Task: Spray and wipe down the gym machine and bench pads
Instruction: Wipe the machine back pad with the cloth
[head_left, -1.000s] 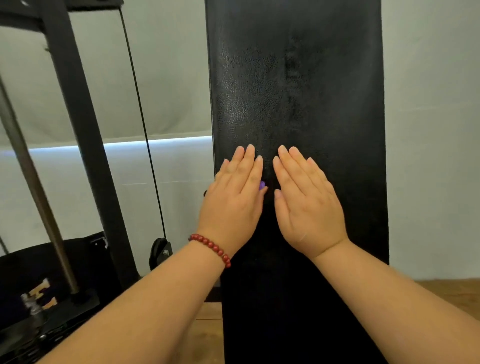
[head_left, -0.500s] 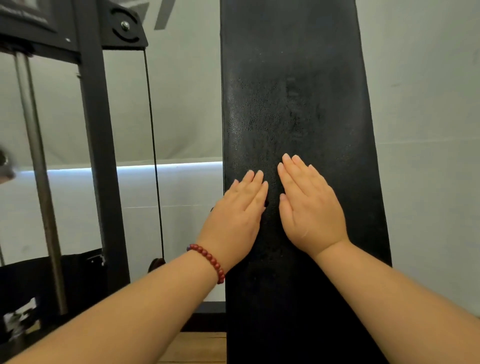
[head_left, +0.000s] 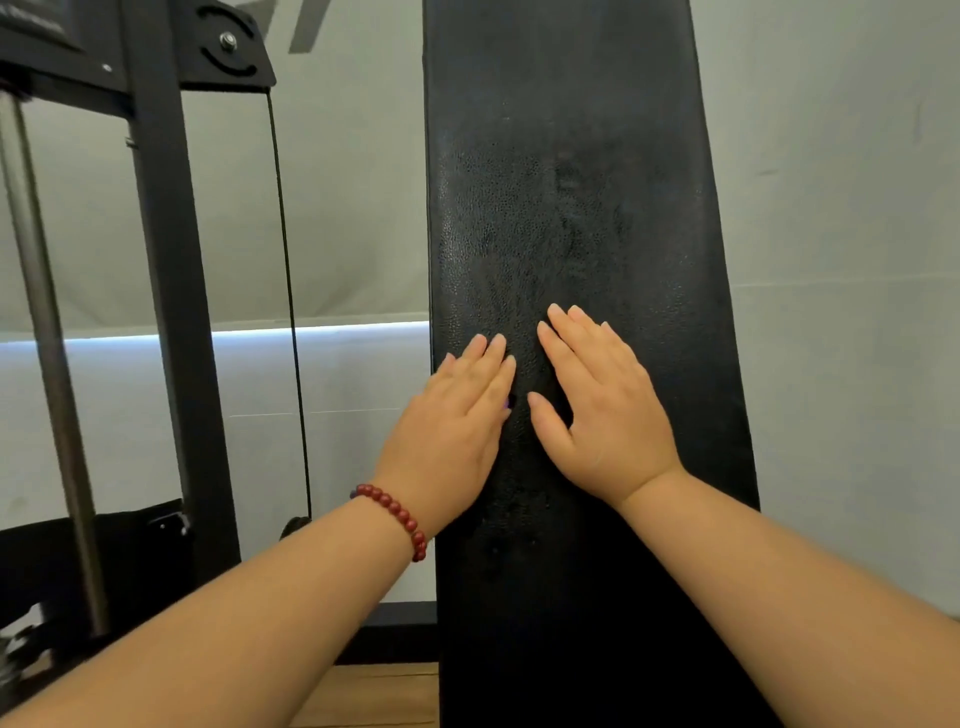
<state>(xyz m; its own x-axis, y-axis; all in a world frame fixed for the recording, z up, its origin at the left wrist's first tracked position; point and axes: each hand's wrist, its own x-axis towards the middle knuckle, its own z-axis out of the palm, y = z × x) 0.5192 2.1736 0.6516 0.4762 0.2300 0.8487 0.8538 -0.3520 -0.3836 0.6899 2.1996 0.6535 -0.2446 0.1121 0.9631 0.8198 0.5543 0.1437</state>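
Bench pad (head_left: 561, 156), black and textured, is standing upright through the middle of the view, running from the top edge down past the wooden floor (head_left: 374, 696). Both hands are lying flat against its face side by side, close but not touching. The left hand (head_left: 452, 431), with a red bead bracelet (head_left: 395, 512) at the wrist, is sitting near the pad's left edge, and the right hand (head_left: 602, 410) is pressing slightly higher. Fingers (head_left: 576, 338) on both are lying straight and together, gripping nothing that is showing. A sliver of something purple is peeking out at the left hand's inner edge, too small to identify.

Faint streaks and a dull sheen are showing just above the hands, so that middle stretch is probably being wiped now. The top is appearing unmarked, and the lower part is sitting in shadow. No spray bottle is showing. The machine frame (head_left: 171, 312), its cable (head_left: 285, 312) and guide rod (head_left: 47, 338) at left are giving no sign of cleaning, so much seems to be remaining.
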